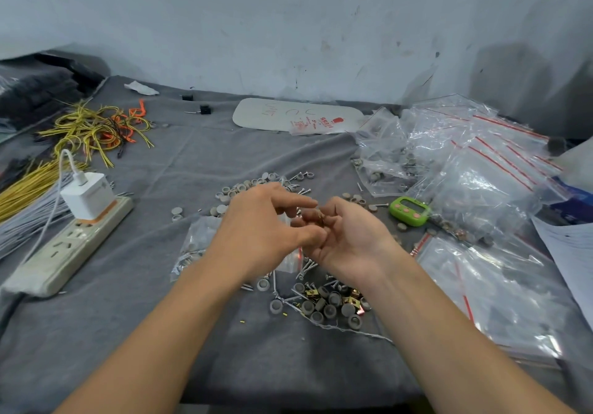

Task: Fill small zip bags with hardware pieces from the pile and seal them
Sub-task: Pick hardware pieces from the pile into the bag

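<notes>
Your hardware pieces [324, 304], grey round caps, screws and brass-coloured clips, lie in a loose pile close to you; a few sit in your cupped right hand [346, 237]. A small clear zip bag [195, 243], partly filled, lies flat just left of the pile.

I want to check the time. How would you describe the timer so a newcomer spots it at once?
Look at the heap of clear zip bags on the right of the grey cloth. At its near left edge, just right of the right hand, lies the timer. It alone is bright green, rounded, with a pale screen and pink buttons.
</notes>
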A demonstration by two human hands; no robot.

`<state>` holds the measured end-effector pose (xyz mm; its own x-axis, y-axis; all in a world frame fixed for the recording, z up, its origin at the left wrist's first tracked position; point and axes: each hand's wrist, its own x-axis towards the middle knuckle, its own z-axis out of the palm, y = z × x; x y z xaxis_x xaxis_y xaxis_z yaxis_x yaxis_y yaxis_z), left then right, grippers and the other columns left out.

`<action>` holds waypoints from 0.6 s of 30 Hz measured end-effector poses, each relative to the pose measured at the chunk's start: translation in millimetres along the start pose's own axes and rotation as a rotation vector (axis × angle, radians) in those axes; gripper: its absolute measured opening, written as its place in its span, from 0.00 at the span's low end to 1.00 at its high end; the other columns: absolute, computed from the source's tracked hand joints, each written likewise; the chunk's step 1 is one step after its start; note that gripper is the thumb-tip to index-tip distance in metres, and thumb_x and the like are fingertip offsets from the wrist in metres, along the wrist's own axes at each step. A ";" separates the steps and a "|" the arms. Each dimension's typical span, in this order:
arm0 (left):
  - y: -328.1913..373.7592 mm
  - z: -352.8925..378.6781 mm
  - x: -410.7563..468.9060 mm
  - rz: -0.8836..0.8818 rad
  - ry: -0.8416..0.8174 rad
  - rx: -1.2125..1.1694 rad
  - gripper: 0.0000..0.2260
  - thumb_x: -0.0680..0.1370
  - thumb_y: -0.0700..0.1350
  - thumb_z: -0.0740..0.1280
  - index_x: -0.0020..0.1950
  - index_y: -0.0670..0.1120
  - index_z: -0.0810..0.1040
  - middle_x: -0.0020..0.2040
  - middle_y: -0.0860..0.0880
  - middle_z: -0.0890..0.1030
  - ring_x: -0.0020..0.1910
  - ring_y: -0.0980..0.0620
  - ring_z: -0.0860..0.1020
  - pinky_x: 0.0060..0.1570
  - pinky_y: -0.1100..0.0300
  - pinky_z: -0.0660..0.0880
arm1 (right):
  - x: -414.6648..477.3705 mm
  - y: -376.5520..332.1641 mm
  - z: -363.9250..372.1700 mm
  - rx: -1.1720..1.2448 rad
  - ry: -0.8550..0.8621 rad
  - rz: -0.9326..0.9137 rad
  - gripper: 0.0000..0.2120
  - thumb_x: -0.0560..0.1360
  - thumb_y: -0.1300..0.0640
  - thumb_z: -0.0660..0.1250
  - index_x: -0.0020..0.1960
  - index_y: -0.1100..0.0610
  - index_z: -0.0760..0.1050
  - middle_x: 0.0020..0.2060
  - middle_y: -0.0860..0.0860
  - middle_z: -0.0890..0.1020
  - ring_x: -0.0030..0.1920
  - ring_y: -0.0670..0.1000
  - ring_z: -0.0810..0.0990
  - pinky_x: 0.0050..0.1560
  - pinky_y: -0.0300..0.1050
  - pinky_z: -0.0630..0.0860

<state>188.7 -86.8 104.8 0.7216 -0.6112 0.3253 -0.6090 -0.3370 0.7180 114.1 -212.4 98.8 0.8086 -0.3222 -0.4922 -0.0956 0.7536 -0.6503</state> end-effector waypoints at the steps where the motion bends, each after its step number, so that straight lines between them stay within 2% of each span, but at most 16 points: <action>1: -2.7 -5.9 2.7 -0.007 -0.023 -0.018 0.24 0.59 0.61 0.80 0.54 0.66 0.84 0.48 0.65 0.81 0.50 0.70 0.77 0.46 0.75 0.69 | 1.7 0.2 -1.3 0.004 0.015 0.006 0.10 0.77 0.67 0.56 0.43 0.65 0.75 0.34 0.58 0.79 0.26 0.51 0.76 0.22 0.38 0.71; 4: -18.8 -35.3 8.5 -0.040 -0.184 -0.037 0.42 0.53 0.66 0.79 0.67 0.70 0.74 0.66 0.68 0.75 0.64 0.69 0.72 0.62 0.66 0.69 | 3.4 -2.8 -4.7 -0.062 0.060 -0.015 0.12 0.80 0.69 0.55 0.47 0.69 0.78 0.31 0.59 0.80 0.24 0.49 0.73 0.21 0.37 0.66; 6: -29.1 -46.1 7.5 -0.048 -0.398 0.049 0.54 0.53 0.60 0.82 0.77 0.66 0.63 0.76 0.63 0.65 0.73 0.61 0.66 0.71 0.60 0.65 | 5.2 -5.7 -7.5 -0.171 0.101 -0.107 0.11 0.79 0.72 0.58 0.51 0.69 0.79 0.33 0.59 0.82 0.26 0.49 0.73 0.22 0.36 0.66; 8: -32.1 -40.8 3.2 -0.032 -0.536 0.241 0.62 0.55 0.52 0.85 0.81 0.62 0.52 0.80 0.58 0.60 0.77 0.57 0.61 0.75 0.59 0.59 | 8.5 -7.3 -8.5 -0.256 0.157 -0.206 0.09 0.78 0.74 0.59 0.52 0.68 0.77 0.35 0.60 0.85 0.26 0.48 0.73 0.23 0.37 0.66; 10: -29.5 -27.2 1.0 -0.013 -0.531 0.423 0.65 0.57 0.53 0.84 0.82 0.61 0.45 0.81 0.55 0.59 0.78 0.53 0.60 0.77 0.57 0.55 | 10.7 -6.5 -8.7 -0.321 0.194 -0.264 0.06 0.78 0.73 0.62 0.51 0.66 0.75 0.35 0.59 0.86 0.25 0.48 0.73 0.23 0.37 0.63; 11: -27.6 -21.3 1.4 -0.013 -0.501 0.470 0.64 0.58 0.53 0.83 0.82 0.62 0.43 0.80 0.55 0.62 0.77 0.52 0.61 0.76 0.55 0.56 | 11.2 -5.8 -9.1 -0.368 0.206 -0.283 0.04 0.78 0.71 0.64 0.49 0.66 0.76 0.36 0.58 0.87 0.24 0.47 0.72 0.23 0.37 0.62; 13: -25.5 -15.6 3.8 -0.032 -0.429 0.487 0.61 0.62 0.51 0.82 0.80 0.65 0.41 0.75 0.56 0.70 0.72 0.48 0.70 0.72 0.54 0.64 | 10.7 -3.7 -11.2 -0.514 0.229 -0.309 0.03 0.78 0.67 0.69 0.46 0.65 0.79 0.35 0.57 0.87 0.22 0.45 0.70 0.21 0.36 0.62; 15: -26.4 -14.5 6.4 -0.062 -0.380 0.414 0.56 0.65 0.47 0.80 0.79 0.68 0.43 0.68 0.58 0.75 0.56 0.49 0.79 0.58 0.54 0.77 | 10.6 -2.8 -13.7 -0.771 0.261 -0.357 0.04 0.76 0.60 0.74 0.43 0.59 0.84 0.32 0.53 0.86 0.21 0.44 0.70 0.25 0.38 0.67; 17: -26.6 -13.8 6.1 -0.065 -0.345 0.285 0.54 0.65 0.44 0.79 0.78 0.69 0.48 0.63 0.59 0.76 0.40 0.58 0.78 0.41 0.59 0.78 | 11.9 -3.3 -13.3 -1.030 0.237 -0.433 0.04 0.73 0.55 0.77 0.40 0.54 0.87 0.27 0.47 0.84 0.23 0.41 0.73 0.31 0.39 0.71; 18: -26.2 -14.1 5.3 -0.053 -0.322 0.230 0.52 0.65 0.45 0.79 0.78 0.70 0.51 0.61 0.59 0.76 0.36 0.60 0.77 0.36 0.61 0.76 | 13.2 -3.8 -11.3 -1.121 0.179 -0.462 0.04 0.72 0.53 0.78 0.40 0.52 0.87 0.25 0.45 0.82 0.23 0.39 0.73 0.30 0.36 0.70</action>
<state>213.1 -71.1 96.4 0.6364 -0.7694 0.0555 -0.6575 -0.5035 0.5605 118.6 -226.0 88.3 0.8163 -0.5692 -0.0982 -0.3389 -0.3344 -0.8794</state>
